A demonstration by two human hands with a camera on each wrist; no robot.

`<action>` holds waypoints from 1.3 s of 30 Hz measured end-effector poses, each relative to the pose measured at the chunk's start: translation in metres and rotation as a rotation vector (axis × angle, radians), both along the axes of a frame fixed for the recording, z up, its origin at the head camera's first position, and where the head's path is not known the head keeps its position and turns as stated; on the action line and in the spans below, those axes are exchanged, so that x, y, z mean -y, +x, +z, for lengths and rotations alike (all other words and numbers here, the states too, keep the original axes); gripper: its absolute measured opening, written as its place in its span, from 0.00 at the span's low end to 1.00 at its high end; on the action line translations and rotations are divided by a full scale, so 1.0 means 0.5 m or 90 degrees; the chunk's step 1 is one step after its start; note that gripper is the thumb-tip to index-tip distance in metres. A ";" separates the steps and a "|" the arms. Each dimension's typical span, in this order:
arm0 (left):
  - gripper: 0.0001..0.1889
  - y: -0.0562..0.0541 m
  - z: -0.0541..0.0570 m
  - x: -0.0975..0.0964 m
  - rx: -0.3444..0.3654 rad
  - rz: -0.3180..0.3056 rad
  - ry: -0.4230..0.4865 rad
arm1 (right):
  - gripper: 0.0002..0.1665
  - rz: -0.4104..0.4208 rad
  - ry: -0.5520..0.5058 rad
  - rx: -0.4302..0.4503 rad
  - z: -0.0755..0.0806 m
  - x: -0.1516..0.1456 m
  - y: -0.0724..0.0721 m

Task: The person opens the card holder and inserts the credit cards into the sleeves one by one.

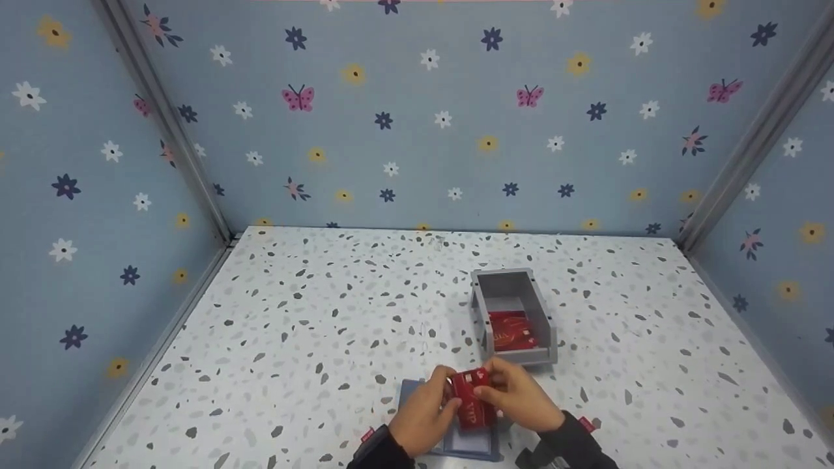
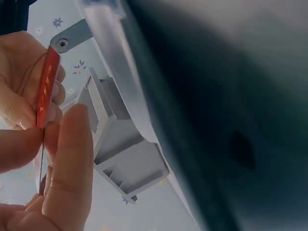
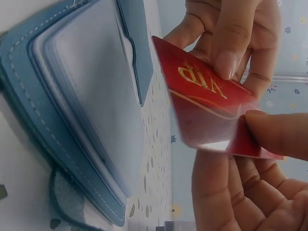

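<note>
Both hands pinch a red card (image 1: 474,407) with gold "VIP" lettering, held above an open blue card holder (image 1: 490,449). My left hand (image 1: 427,410) grips the card's left side, my right hand (image 1: 524,396) its right side. In the right wrist view, the left thumb lies on the card (image 3: 199,79) and the right thumb presses near its other end; a pale glossy patch covers its lower part. Stitched edges and clear plastic pockets show on the card holder (image 3: 29,91). Seen edge-on in the left wrist view, the card (image 2: 47,89) is between both hands' fingers.
A grey open-front bin (image 1: 546,312) stands beyond the right hand, with red VIP cards (image 1: 511,331) inside. The speckled white table (image 1: 293,326) is bordered by flowered blue walls (image 1: 417,130) and grey metal posts. The holder's snap strap (image 2: 72,37) sticks up beside the hands.
</note>
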State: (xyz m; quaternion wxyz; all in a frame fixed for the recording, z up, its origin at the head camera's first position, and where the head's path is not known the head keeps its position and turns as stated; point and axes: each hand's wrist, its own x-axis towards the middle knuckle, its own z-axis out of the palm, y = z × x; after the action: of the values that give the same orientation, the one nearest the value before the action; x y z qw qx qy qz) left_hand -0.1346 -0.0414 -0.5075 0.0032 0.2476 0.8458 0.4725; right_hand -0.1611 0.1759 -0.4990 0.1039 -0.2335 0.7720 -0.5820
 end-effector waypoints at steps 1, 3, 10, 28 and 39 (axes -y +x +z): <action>0.15 0.000 0.000 0.000 0.004 -0.002 0.009 | 0.09 0.000 -0.001 0.000 -0.001 0.000 0.000; 0.14 0.000 -0.001 -0.001 0.013 -0.006 0.023 | 0.08 -0.003 0.001 0.006 -0.003 0.002 0.000; 0.13 0.000 0.002 0.000 0.013 -0.016 0.037 | 0.08 -0.012 0.013 0.012 -0.010 0.006 0.001; 0.23 -0.008 0.038 0.079 0.016 0.064 0.058 | 0.25 -0.012 0.304 -0.195 0.000 -0.018 0.021; 0.23 -0.007 0.011 0.085 0.050 0.097 -0.064 | 0.40 0.078 0.492 -0.216 -0.011 -0.013 0.037</action>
State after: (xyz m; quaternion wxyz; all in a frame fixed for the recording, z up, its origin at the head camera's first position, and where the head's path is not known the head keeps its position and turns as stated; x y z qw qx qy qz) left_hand -0.1382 -0.0840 -0.5020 0.0125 0.1632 0.8843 0.4373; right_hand -0.1424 0.1825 -0.5046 0.0899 -0.3155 0.9241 -0.1960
